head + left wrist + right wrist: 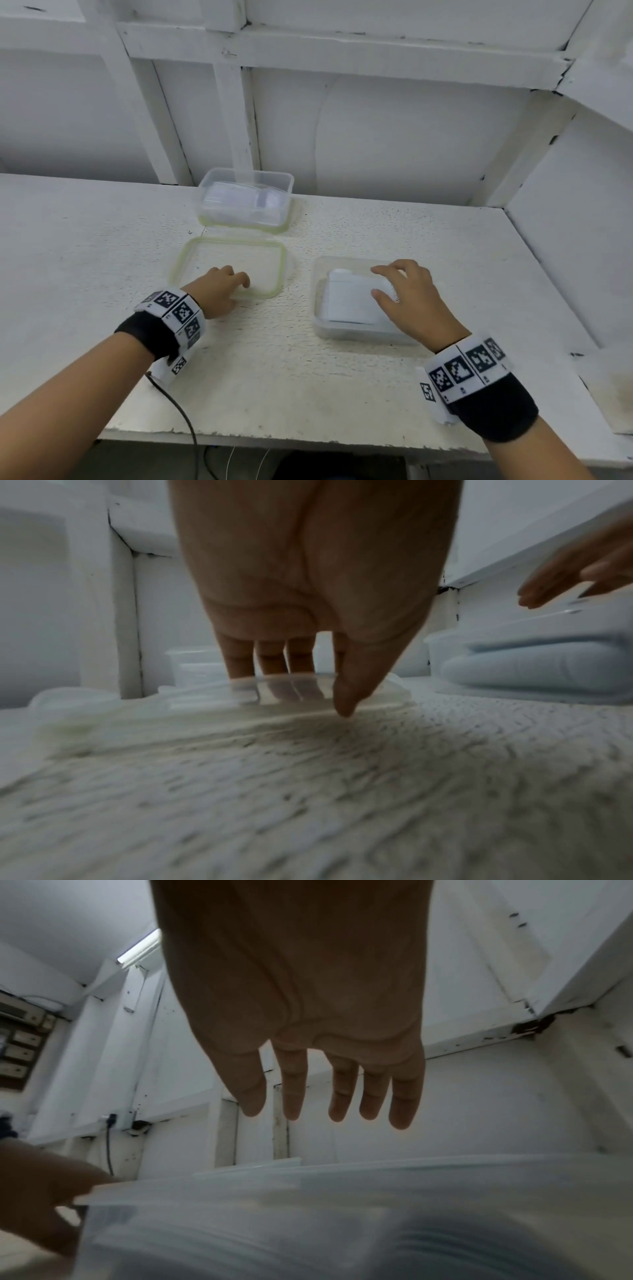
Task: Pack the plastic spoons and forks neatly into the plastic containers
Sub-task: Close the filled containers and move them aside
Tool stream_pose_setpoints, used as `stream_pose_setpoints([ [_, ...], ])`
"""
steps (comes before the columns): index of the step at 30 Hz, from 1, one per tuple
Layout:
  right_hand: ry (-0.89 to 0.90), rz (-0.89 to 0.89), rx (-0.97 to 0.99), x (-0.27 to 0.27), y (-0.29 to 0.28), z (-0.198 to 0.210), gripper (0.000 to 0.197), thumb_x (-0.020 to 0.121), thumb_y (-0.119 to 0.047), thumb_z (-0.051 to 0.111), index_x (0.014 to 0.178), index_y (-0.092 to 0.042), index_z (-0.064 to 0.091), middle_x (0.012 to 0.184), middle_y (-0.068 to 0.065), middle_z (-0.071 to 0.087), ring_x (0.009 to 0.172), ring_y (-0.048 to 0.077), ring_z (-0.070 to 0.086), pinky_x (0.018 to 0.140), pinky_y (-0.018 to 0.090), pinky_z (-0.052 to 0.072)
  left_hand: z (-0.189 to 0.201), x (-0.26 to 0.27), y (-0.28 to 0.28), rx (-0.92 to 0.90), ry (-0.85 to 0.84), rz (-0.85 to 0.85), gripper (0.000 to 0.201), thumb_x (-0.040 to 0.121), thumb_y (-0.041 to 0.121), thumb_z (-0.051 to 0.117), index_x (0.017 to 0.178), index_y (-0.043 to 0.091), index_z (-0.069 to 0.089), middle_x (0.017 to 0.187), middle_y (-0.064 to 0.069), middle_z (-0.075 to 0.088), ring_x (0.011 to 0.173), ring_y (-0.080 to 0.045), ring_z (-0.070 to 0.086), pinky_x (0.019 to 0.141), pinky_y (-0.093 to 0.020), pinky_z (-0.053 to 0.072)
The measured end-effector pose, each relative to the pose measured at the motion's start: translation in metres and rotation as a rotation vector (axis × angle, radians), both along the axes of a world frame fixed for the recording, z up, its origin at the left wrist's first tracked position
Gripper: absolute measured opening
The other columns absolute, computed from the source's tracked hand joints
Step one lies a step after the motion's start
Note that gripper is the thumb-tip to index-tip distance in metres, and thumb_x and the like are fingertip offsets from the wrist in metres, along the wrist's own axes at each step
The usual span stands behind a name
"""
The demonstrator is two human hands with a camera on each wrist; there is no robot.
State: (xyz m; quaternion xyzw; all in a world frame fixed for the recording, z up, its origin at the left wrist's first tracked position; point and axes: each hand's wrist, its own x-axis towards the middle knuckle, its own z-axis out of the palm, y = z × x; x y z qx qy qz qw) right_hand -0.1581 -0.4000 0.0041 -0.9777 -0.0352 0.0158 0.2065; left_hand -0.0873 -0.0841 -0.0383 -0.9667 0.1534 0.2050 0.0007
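Observation:
A clear container (356, 330) at the right holds a neat stack of white plastic cutlery (349, 301). My right hand (394, 284) rests over the stack with straight, spread fingers (298, 1107). A second clear container (245, 178) with cutlery inside stands farther back. In front of it a clear lid with a green rim (281, 263) lies flat on the table. My left hand (233, 284) grips the lid's near edge (212, 710); its fingers (294, 669) lie over the rim and the thumb is at the edge. Whether the pieces are spoons or forks cannot be told.
The white, rough table (274, 359) ends at a near edge (274, 438), with a dark cable (181, 411) hanging over it. A white framed wall (376, 137) closes the back and a white side panel (565, 205) the right.

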Motion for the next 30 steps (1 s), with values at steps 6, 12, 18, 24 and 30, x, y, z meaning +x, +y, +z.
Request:
stream_pose_setpoints([
  [6,-0.01,0.152,0.029,0.01,0.033,0.004,0.051,0.093,-0.035,0.051,0.141,-0.026,0.036,0.144,0.004,0.03,0.133,0.022,0.024,0.108,0.034,0.026,0.035,-0.01,-0.001,-0.092,-0.362,-0.106,0.04,0.096,0.009,0.041,0.135,0.019,0.045,0.12,-0.005,0.051,0.099,-0.021,0.051,0.077,-0.028,0.041],
  [12,-0.033,0.26,0.327,0.022,0.056,0.029,0.071,0.087,-0.03,0.064,0.144,-0.023,0.022,0.148,-0.005,0.03,0.134,0.005,0.025,0.11,0.019,0.017,0.117,-0.024,-0.02,-0.392,-0.472,-0.243,0.032,0.096,0.016,0.045,0.126,0.021,0.054,0.107,0.001,0.057,0.087,-0.02,0.054,0.075,-0.03,0.044],
  [18,-0.149,0.193,0.837,0.008,0.036,0.059,0.016,0.085,-0.013,0.065,0.088,-0.02,0.051,0.08,-0.01,0.059,0.067,-0.006,0.057,0.063,0.01,0.045,0.153,-0.029,-0.04,-0.756,-0.471,-0.316,0.042,0.087,0.042,0.041,0.121,0.024,0.057,0.109,0.014,0.058,0.098,0.005,0.05,0.089,0.0,0.031],
  [24,-0.156,0.042,1.133,0.001,-0.008,0.061,0.027,0.077,-0.03,0.062,0.099,-0.016,0.054,0.072,0.003,0.06,0.062,0.016,0.062,0.057,0.031,0.055,0.112,-0.018,-0.073,-0.863,-0.293,0.208,0.049,0.095,0.032,0.047,0.14,0.02,0.032,0.119,0.006,0.043,0.112,-0.007,0.042,0.093,-0.025,0.034],
  [30,-0.126,-0.335,1.206,0.0,-0.044,0.024,0.022,0.087,-0.028,0.059,0.103,-0.013,0.056,0.065,-0.006,0.062,0.058,0.01,0.058,0.06,0.027,0.05,0.06,-0.021,-0.093,-1.084,-0.032,0.458,0.016,0.095,0.021,0.049,0.105,0.013,0.059,0.102,-0.009,0.064,0.084,-0.023,0.058,0.077,-0.039,0.051],
])
